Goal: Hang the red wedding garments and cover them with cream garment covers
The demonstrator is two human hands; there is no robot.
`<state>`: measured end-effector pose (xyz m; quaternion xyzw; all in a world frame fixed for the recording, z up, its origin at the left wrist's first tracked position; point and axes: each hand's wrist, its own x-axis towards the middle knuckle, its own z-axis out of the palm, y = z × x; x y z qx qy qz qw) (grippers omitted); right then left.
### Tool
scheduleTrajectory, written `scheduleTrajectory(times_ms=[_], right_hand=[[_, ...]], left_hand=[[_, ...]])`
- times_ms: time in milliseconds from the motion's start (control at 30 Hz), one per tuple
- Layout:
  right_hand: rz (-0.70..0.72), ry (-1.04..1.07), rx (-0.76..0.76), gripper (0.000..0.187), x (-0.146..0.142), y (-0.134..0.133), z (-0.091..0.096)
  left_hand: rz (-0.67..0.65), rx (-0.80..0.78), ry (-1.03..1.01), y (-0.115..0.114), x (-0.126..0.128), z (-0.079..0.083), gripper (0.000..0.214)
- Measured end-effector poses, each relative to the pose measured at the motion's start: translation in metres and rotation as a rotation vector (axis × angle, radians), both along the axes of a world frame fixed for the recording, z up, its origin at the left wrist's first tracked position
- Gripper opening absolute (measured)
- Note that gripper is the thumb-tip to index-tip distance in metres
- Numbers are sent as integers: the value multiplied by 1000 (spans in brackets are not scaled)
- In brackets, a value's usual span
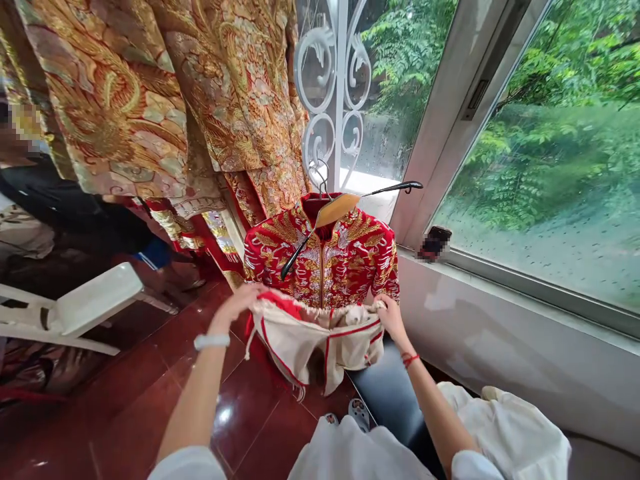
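Before me, a cream skirt (pixel 300 340) with red seam trim and a gathered drawstring waist is stretched out sideways, with red cloth showing at its left. My left hand (pixel 245 300), closed, grips the left end of the waistband; its fingertips are partly hidden. At the right end, my right hand (pixel 389 315) pinches the waistband between thumb and fingers. Just behind the skirt hangs a red jacket (pixel 320 260) embroidered in gold and silver, its lower part covered by the skirt. A hanger (pixel 337 209) with a wooden middle and black clip arms lies across the jacket's collar.
Gold-embroidered garments (pixel 215 87) hang at the upper left. A white chair (pixel 97 300) stands on the red tiled floor (pixel 200 400), near a person in dark clothes (pixel 65 200). A phone-like object (pixel 434 243) rests on the windowsill. White cloth (pixel 505 427) lies beside the black seat (pixel 393 390).
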<state>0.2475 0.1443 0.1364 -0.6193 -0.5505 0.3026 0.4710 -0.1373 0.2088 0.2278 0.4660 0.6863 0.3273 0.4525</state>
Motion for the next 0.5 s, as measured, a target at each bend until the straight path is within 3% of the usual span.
scheduleTrajectory(times_ms=[100,167,200,233,300,367,433,500], right_hand=[[66,5,13,44,-28,-31,-1],[205,42,28,68,-53,-49,4],[287,65,38,76,-66,-57,9],[354,84,54,81,-78,-63,15],[392,110,112,80,-93,-70,32],[272,116,192,62,-88,-74,54],[88,82,278,33,-59,-82,76],[-145,4,405,18,-11,-100,93]], left_hand=[[113,13,-33,-55,31,-52,8],[200,47,-107,-83,60,-63,13],[229,79,-187,-94,77,-60,18],[233,125,-275,-103,96,-51,22],[119,248,-401,-120,137,-22,28],[-50,414,-423,-136,176,15,26],[-280,533,-466,-151,205,46,27],[-521,609,-536,-163,222,58,34]])
